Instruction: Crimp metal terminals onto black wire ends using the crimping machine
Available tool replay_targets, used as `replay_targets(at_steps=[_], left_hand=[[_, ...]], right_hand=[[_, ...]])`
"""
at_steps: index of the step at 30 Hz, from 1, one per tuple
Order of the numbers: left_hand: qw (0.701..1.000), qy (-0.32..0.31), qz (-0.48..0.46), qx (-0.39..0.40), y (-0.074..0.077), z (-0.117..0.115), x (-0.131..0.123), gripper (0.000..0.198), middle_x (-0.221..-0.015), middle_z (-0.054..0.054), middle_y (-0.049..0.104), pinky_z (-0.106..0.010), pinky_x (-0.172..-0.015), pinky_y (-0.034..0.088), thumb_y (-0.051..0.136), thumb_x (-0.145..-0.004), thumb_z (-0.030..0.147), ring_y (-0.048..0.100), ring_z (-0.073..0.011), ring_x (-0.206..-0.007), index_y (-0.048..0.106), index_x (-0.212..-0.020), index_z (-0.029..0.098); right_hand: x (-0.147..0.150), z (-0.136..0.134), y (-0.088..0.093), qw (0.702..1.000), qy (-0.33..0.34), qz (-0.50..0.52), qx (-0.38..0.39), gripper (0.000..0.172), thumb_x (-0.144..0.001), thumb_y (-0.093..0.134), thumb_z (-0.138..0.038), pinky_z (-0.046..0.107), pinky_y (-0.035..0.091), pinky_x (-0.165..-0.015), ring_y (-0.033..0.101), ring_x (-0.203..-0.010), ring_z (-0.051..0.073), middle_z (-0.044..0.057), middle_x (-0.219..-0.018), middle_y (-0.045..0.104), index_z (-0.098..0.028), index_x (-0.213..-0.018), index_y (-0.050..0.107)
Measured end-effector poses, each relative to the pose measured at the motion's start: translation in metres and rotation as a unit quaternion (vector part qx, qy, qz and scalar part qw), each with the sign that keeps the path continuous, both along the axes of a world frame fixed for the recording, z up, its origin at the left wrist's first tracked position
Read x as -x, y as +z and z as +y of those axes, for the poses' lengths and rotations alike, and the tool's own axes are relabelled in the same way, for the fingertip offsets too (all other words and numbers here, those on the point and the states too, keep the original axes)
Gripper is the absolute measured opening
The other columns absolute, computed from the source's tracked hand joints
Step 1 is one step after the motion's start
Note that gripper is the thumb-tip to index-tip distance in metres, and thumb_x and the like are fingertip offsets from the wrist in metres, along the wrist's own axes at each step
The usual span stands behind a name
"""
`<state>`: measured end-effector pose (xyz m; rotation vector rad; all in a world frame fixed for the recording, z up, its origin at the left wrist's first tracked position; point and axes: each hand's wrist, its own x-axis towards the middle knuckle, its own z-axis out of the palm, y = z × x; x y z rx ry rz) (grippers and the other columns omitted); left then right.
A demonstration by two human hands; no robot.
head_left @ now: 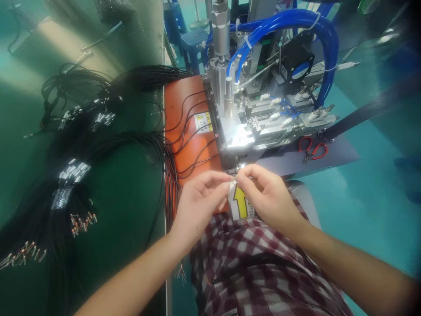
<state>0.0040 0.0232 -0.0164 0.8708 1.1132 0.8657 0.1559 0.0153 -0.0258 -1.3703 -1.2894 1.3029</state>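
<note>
Both hands meet at the front edge of the machine, over a white label with a yellow arrow (241,202). My left hand (202,197) is pinched at the fingertips on something thin, too small to name. Close beside it, my right hand (263,188) is also pinched, with thin light strands showing between the two sets of fingertips. Left of my hands lies an orange panel (194,103), crossed by several black cables (187,114). The lit metal part of the machine (240,136) is just beyond my fingers.
Bundles of black cables with bare copper ends (82,223) lie on the green table (131,188) at left. Red-handled pliers (312,151) rest on a grey surface at right. Blue hoses (283,19) arch over the machine. A dark bar (362,114) extends rightward.
</note>
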Motion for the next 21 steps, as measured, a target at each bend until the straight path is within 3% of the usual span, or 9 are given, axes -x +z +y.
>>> replay_targets(at_steps=[4, 8, 12, 15, 19, 21], left_hand=[[1.0, -0.005, -0.014, 0.015, 0.001, 0.0, 0.0, 0.009, -0.048, 0.006, 0.047, -0.013, -0.045, 0.032, 0.069, -0.079, 0.022, 0.038, -0.0024, -0.044, 0.068, -0.08, 0.014], [1.0, -0.006, -0.01, 0.016, -0.002, 0.001, 0.001, 0.011, -0.048, 0.006, 0.046, -0.013, -0.044, 0.031, 0.07, -0.08, 0.024, 0.039, -0.0021, -0.043, 0.067, -0.077, 0.014], [1.0, -0.006, -0.021, 0.011, -0.004, 0.002, 0.002, 0.011, -0.049, 0.007, 0.046, -0.012, -0.043, 0.03, 0.071, -0.079, 0.024, 0.037, -0.0016, -0.043, 0.066, -0.078, 0.015], [0.999, -0.003, -0.049, -0.016, -0.006, 0.002, 0.003, 0.011, -0.052, 0.007, 0.048, -0.013, -0.043, 0.029, 0.073, -0.078, 0.023, 0.036, -0.0013, -0.043, 0.065, -0.081, 0.015], [0.997, -0.016, -0.072, -0.034, -0.006, 0.003, 0.003, 0.01, -0.052, 0.005, 0.05, -0.014, -0.045, 0.029, 0.07, -0.08, 0.023, 0.039, -0.0022, -0.044, 0.067, -0.087, 0.015], [0.997, -0.008, -0.073, -0.03, -0.006, 0.002, 0.004, 0.012, -0.057, 0.004, 0.054, -0.015, -0.046, 0.03, 0.07, -0.08, 0.024, 0.04, -0.0022, -0.045, 0.068, -0.088, 0.015]], right_hand=[[-0.001, -0.003, -0.004, 0.996, -0.008, -0.055, -0.075, 0.016, -0.092, 0.053, -0.024, 0.021, 0.039, -0.056, 0.047, -0.061, 0.01, -0.002, -0.072, 0.054, -0.018, -0.077, 0.054], [-0.002, -0.002, -0.001, 0.995, 0.0, -0.065, -0.076, 0.017, -0.093, 0.052, -0.025, 0.022, 0.039, -0.058, 0.049, -0.064, 0.01, -0.001, -0.074, 0.055, -0.018, -0.077, 0.054], [-0.003, 0.005, 0.004, 0.997, 0.032, 0.044, 0.062, 0.022, -0.091, 0.054, -0.03, 0.021, 0.028, -0.046, 0.036, -0.051, 0.008, -0.005, -0.059, 0.043, -0.018, -0.073, 0.053], [-0.005, 0.009, 0.004, 0.97, 0.073, 0.156, 0.173, 0.032, -0.088, 0.058, -0.039, 0.022, 0.014, -0.043, 0.02, -0.045, 0.006, -0.009, -0.051, 0.029, -0.017, -0.066, 0.05], [-0.001, 0.008, 0.003, 0.925, 0.108, 0.279, 0.235, 0.034, -0.082, 0.065, -0.043, 0.023, 0.012, -0.045, 0.015, -0.045, 0.005, -0.01, -0.049, 0.029, -0.016, -0.067, 0.051], [0.005, 0.004, 0.003, 0.92, 0.088, 0.299, 0.235, 0.035, -0.082, 0.065, -0.045, 0.023, 0.014, -0.046, 0.016, -0.047, 0.005, -0.009, -0.053, 0.033, -0.016, -0.068, 0.051]])
